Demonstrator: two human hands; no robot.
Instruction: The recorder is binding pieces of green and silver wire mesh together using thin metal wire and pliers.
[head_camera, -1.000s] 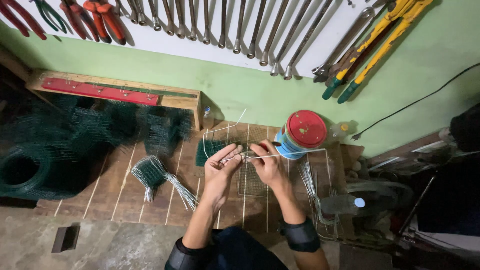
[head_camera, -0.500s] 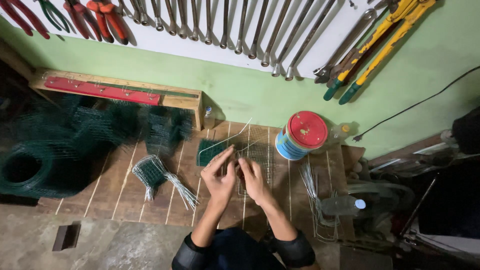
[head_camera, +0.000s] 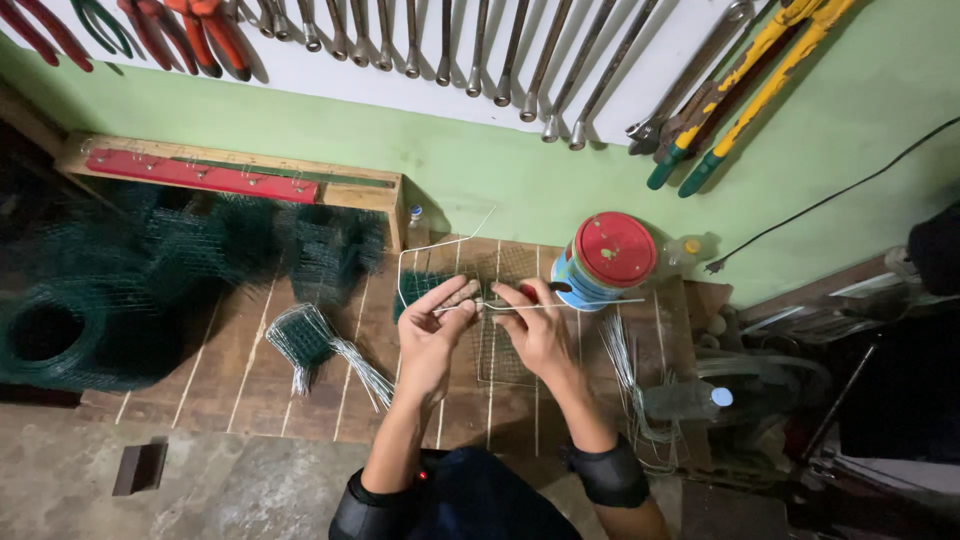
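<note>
Your left hand (head_camera: 432, 335) and right hand (head_camera: 535, 325), spread apart a second ago, now close together again; both grips pinch thin wire (head_camera: 560, 303) over mesh panel (head_camera: 500, 350). Bending work ongoing.

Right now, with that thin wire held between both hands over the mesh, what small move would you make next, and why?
Probably ease the wire down onto the flat mesh panel. The left hand and right hand both pinch it, level, just above the panel, and one end already reaches toward the red-lidded can.
</note>
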